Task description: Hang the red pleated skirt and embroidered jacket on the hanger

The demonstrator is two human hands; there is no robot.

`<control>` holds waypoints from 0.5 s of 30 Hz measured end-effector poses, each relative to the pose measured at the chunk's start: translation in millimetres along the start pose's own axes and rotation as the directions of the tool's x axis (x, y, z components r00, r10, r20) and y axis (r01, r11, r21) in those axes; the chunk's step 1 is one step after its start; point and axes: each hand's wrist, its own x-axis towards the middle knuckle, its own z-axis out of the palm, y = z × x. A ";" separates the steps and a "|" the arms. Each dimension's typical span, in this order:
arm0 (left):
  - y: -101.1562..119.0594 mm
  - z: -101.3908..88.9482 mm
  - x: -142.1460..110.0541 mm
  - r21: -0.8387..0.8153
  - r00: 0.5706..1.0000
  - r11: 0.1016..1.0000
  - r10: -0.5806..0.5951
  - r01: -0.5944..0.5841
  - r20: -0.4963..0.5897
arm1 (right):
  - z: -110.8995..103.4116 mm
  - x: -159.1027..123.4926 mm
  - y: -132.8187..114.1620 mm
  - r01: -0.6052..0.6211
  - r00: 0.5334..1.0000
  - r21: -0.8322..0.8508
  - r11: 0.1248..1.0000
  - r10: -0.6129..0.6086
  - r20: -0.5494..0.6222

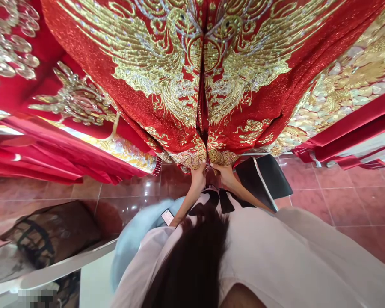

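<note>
A red embroidered jacket (259, 102) hangs in front of me, with gold and silver birds mirrored across its front. Its front opening runs down the middle, parted in a narrow dark gap in the lower half. My left hand (198, 176) is closed on the jacket's bottom hem just left of the opening, thumb on top. On the other side of the gap, my right hand (223, 172) pinches the hem in the same way. The two hands are close together, and the fingers beneath the cloth are mostly hidden.
Other red and gold garments hang at left (83, 100) and right (349, 72). A black stool (272, 176) stands right of my hands on the tiled floor (349, 188). At lower left are a brown bag (67, 233) and a white rail (64, 267). A phone (167, 217) lies near my left forearm.
</note>
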 end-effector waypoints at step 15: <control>-3.6 3.2 3.4 -0.023 0.998 0.998 0.057 -0.057 0.012 | 3.2 0.1 0.5 -0.042 0.999 0.060 0.997 0.043 -0.015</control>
